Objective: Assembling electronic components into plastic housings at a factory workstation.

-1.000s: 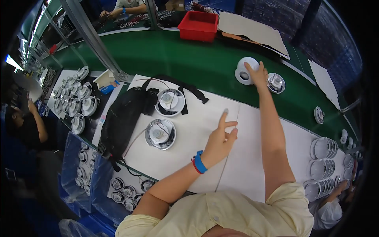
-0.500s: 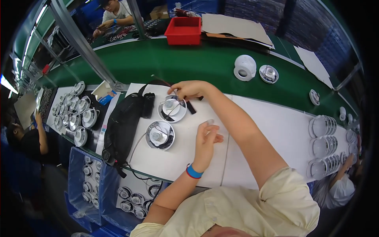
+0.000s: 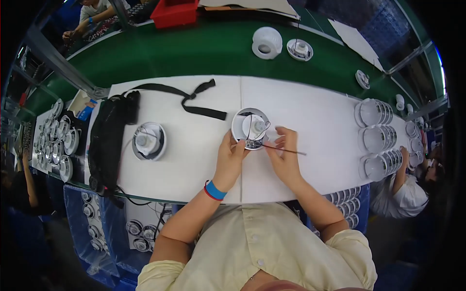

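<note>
A worker's left hand grips the near rim of a round lamp on the white table, while the right hand pinches a thin rod beside it.

The scene was evenly and brightly lit from overhead. The white table at the centre of the frame reflected the light strongly, close to washed out, with only faint, soft shadows. Focus was sharp in the middle. Fisheye distortion bowed the green belt along the upper frame, and the corners fell into black vignette. A glare streak showed at the far right edge.
</note>
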Action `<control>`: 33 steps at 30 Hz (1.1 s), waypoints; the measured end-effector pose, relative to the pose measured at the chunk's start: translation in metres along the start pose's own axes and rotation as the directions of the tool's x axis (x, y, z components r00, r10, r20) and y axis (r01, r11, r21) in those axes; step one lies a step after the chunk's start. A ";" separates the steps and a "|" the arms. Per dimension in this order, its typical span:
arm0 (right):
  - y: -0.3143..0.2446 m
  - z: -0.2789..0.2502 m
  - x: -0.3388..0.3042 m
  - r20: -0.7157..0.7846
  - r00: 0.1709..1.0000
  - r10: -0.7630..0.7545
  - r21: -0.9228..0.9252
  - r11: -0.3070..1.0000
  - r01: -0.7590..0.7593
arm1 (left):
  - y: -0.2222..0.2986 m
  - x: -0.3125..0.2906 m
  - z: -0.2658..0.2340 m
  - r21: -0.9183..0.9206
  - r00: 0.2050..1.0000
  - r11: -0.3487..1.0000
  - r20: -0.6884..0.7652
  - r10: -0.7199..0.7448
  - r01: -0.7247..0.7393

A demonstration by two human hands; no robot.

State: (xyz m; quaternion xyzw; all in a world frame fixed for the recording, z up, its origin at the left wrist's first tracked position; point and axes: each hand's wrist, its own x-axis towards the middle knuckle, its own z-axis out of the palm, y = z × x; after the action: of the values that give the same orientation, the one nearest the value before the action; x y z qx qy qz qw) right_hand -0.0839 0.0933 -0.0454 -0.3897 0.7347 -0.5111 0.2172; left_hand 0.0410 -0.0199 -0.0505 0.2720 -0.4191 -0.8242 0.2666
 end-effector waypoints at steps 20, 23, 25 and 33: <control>-0.029 -0.011 -0.007 0.190 0.786 -0.588 -0.723 0.458 0.517 | -0.014 -0.010 0.006 0.291 0.994 0.951 0.070 0.082 -0.099; -0.030 -0.010 -0.002 0.256 0.817 -0.518 -0.694 0.489 0.528 | -0.016 -0.010 0.006 0.331 0.996 0.939 0.046 0.081 -0.092; -0.024 -0.005 -0.001 0.247 0.828 -0.504 -0.665 0.534 0.523 | -0.014 -0.008 0.007 0.309 0.988 0.938 0.053 0.148 -0.157; -0.006 0.009 0.001 -0.139 0.908 -0.395 -0.549 0.794 0.261 | 0.035 -0.021 0.021 0.842 0.920 0.414 0.218 0.325 -0.345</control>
State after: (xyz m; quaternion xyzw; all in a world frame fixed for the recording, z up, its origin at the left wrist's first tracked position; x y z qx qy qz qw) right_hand -0.0760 0.0861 -0.0433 -0.4893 0.7862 -0.3685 -0.0814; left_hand 0.0498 -0.0121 -0.0060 0.2710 -0.8240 -0.4317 0.2475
